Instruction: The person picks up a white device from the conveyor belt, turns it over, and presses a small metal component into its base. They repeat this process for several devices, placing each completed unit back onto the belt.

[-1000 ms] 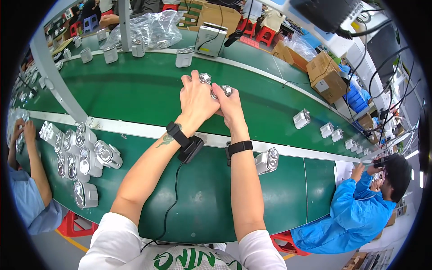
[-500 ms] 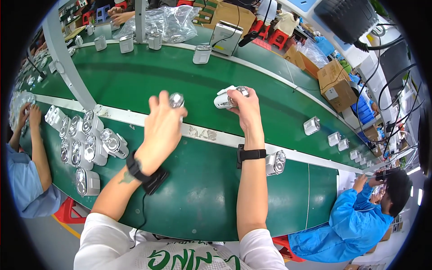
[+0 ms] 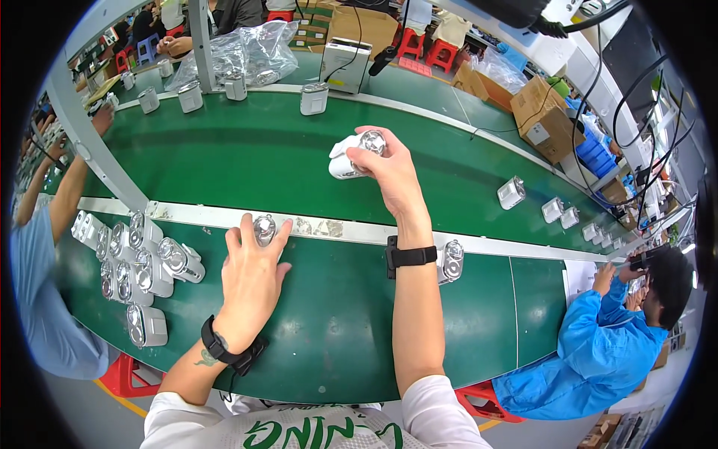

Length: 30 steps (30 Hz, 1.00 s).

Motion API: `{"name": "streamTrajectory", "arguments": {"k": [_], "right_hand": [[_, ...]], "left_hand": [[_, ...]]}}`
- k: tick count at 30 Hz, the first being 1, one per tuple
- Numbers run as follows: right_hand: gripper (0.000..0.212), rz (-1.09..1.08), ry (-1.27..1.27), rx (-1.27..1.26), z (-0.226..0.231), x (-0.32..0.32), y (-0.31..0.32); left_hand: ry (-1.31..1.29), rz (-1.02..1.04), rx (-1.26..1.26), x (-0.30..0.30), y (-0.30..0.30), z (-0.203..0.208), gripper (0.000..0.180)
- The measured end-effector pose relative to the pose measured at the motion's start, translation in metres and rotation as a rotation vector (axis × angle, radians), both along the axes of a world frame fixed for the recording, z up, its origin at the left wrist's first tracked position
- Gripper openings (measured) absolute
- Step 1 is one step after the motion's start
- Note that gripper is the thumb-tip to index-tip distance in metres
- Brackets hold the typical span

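My left hand rests low over the table with fingers spread on either side of a white device with a clear, shiny round top. Its thumb stands apart, and the device's lower part is hidden behind the hand. Above the green belt, my right hand grips another white device by its clear round end. That one is tilted, with a white piece along its side. A similar device stands beside my right wrist. Several more white devices are grouped on the table to my left.
A pale rail separates the table from the green belt. Devices also stand along the belt's right part and far edge. A metal post rises at left. Co-workers sit on both sides, one in a blue jacket.
My left hand has come back toward me with its device, from over the belt to the rail's near side; its fingers have spread. My right hand has shifted slightly left, still gripping its device.
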State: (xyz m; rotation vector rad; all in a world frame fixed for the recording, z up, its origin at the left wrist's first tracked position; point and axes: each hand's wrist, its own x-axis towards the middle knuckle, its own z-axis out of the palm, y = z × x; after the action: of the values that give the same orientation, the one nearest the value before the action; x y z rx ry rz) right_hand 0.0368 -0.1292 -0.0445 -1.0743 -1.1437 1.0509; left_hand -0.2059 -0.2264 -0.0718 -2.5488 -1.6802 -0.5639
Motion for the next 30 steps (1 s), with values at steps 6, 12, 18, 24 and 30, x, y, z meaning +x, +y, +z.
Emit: {"name": "streamTrajectory", "arguments": {"k": [6,12,18,24,30], "right_hand": [[0.053,0.2,-0.136,0.148,0.024,-0.017,-0.012],[0.061,0.246,-0.361,0.415,0.044,-0.024,-0.025],[0.069,0.167,-0.325,0.306,0.051,-0.016,-0.032],[0.069,0.039,-0.466,0.462,0.053,-0.003,-0.024],[0.062,0.076,-0.262,0.339,0.054,0.012,-0.024]], "left_hand": [[-0.441,-0.158,0.224,0.016,0.033,0.027,0.085],[-1.616,-0.346,-0.735,0.053,0.083,0.06,0.084],[-1.633,-0.629,-0.779,0.075,0.105,0.054,0.085],[-1.597,-0.653,-0.683,0.093,0.125,0.053,0.084],[-1.648,-0.637,-0.757,0.1,0.135,0.055,0.084]]}}
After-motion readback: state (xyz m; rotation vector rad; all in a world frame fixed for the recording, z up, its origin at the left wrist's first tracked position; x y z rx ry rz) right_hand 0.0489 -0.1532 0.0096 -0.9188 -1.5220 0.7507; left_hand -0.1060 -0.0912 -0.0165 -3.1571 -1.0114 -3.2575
